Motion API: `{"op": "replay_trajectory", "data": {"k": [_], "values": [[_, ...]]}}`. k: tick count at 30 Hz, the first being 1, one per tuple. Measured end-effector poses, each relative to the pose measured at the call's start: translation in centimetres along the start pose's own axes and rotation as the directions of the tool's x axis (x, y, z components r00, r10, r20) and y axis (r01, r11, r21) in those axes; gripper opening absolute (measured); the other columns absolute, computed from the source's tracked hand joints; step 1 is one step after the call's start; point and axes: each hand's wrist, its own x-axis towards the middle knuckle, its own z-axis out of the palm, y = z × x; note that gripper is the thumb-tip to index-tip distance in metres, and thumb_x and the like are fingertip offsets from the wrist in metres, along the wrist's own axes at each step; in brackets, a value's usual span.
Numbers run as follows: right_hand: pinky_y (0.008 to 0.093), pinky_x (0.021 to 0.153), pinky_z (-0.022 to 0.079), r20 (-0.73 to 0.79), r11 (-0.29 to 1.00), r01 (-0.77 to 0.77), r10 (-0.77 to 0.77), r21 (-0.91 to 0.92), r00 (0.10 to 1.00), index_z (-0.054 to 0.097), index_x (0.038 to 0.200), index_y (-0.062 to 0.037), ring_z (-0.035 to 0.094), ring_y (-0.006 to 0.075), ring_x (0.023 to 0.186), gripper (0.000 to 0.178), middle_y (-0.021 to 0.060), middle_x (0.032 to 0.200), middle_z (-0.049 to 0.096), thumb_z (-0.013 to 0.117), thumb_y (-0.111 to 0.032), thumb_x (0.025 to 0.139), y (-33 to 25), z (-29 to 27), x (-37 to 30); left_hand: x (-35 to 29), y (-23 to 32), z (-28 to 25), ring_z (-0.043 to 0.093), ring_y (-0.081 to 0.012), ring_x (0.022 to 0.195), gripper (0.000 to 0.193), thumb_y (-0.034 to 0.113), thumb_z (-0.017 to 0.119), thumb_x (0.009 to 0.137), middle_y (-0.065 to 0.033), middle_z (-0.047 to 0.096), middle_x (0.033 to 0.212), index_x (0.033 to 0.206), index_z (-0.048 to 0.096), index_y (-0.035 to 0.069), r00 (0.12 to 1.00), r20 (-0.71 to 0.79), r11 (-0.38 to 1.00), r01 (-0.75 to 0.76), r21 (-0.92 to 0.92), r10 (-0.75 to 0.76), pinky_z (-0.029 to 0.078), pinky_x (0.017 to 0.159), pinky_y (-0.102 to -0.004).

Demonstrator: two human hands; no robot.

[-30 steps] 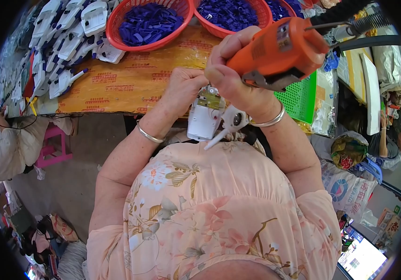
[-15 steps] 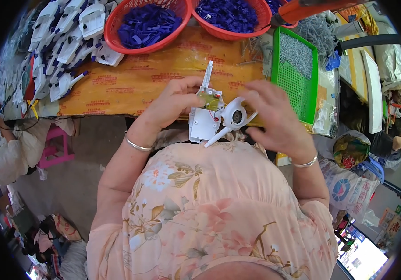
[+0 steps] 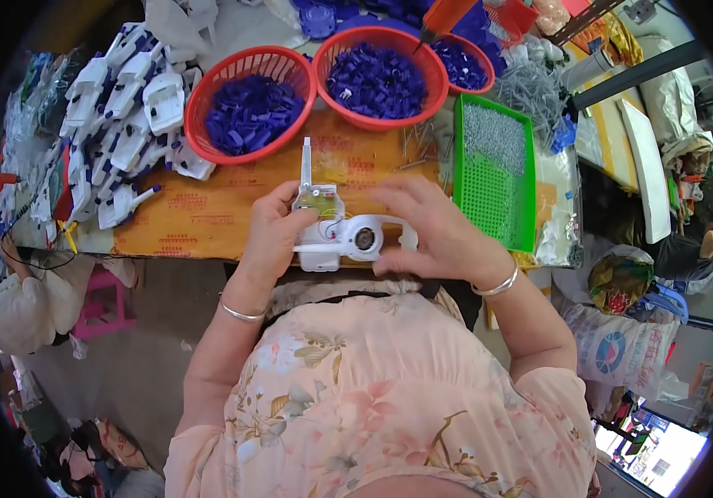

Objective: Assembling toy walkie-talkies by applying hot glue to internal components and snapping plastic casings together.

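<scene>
My left hand (image 3: 276, 228) is closed on the left edge of a white plastic housing (image 3: 320, 261), its thumb by a green-yellow circuit board (image 3: 320, 202) with thin wires. The housing's narrow arm points away from me. Across its near part lies a white cover piece (image 3: 390, 221) with a loop-shaped end and a round dark-centred component (image 3: 365, 239), its slim end toward my left hand. My right hand (image 3: 435, 232) curves around the loop end with thumb and fingers spread apart. The thumb is at the piece's lower edge; whether it presses there I cannot tell.
Three red baskets (image 3: 250, 51) of purple-blue parts stand at the back. White-and-blue housings (image 3: 128, 87) are piled at the left. A green tray (image 3: 489, 203) of small screws lies right, beside long metal pins (image 3: 535, 91). An orange tool (image 3: 442, 18) hangs above the baskets.
The cover piece has turned from slanting to lying nearly crosswise over the housing. My right hand has come in around its loop end. The whole view has shifted, showing more of the table's back.
</scene>
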Motion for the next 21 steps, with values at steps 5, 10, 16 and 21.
{"op": "replay_trajectory", "data": {"k": [5, 10, 16, 21], "values": [[0.0413, 0.074, 0.047, -0.307, 0.983, 0.019, -0.076, -0.185, 0.949, 0.055, 0.096, 0.0016, 0.054, 0.0366, 0.086, 0.019, 0.0181, 0.088, 0.053, 0.057, -0.003, 0.078, 2.6, -0.9, 7.9, 0.1, 0.1, -0.9, 0.065, -0.0174, 0.082, 0.029, -0.004, 0.055, 0.078, -0.0127, 0.065, 0.094, 0.107, 0.057, -0.006, 1.0, -0.018, 0.997, -0.003, -0.079, 0.001, 0.053, 0.074, -0.0284], [0.0448, 0.074, 0.048, -0.154, 0.909, -0.187, 0.139, -0.372, 0.978, 0.062, 0.089, 0.0008, 0.059, 0.0385, 0.082, 0.015, 0.0222, 0.085, 0.06, 0.055, -0.002, 0.076, 8.3, -0.4, 12.9, 0.3, -0.2, -0.6, 0.066, -0.0172, 0.08, 0.03, -0.004, 0.055, 0.078, -0.0124, 0.066, 0.095, 0.108, 0.057, -0.005, 0.998, 0.025, 0.989, 0.064, -0.136, -0.062, 0.054, 0.073, -0.0293], [0.0421, 0.075, 0.05, -0.095, 0.859, -0.33, 0.32, -0.391, 0.943, 0.066, 0.079, -0.0009, 0.062, 0.0365, 0.08, 0.013, 0.0195, 0.084, 0.064, 0.064, -0.004, 0.066, 10.0, -0.4, 14.3, 0.3, -0.6, -1.2, 0.066, -0.0169, 0.081, 0.03, -0.004, 0.055, 0.078, -0.0122, 0.066, 0.096, 0.108, 0.057, -0.006, 0.996, 0.057, 0.978, 0.085, -0.189, -0.076, 0.054, 0.074, -0.0297], [0.0432, 0.071, 0.049, -0.324, 0.921, -0.263, 0.164, -0.288, 0.932, 0.06, 0.078, 0.0012, 0.062, 0.0357, 0.074, 0.011, 0.0207, 0.076, 0.062, 0.057, -0.007, 0.071, 10.0, -1.5, 13.5, 0.6, -0.5, -1.1, 0.065, -0.0177, 0.082, 0.034, -0.004, 0.055, 0.077, -0.0123, 0.066, 0.096, 0.11, 0.057, -0.007, 0.995, 0.083, 0.983, 0.066, -0.172, -0.052, 0.054, 0.077, -0.0312]]}}
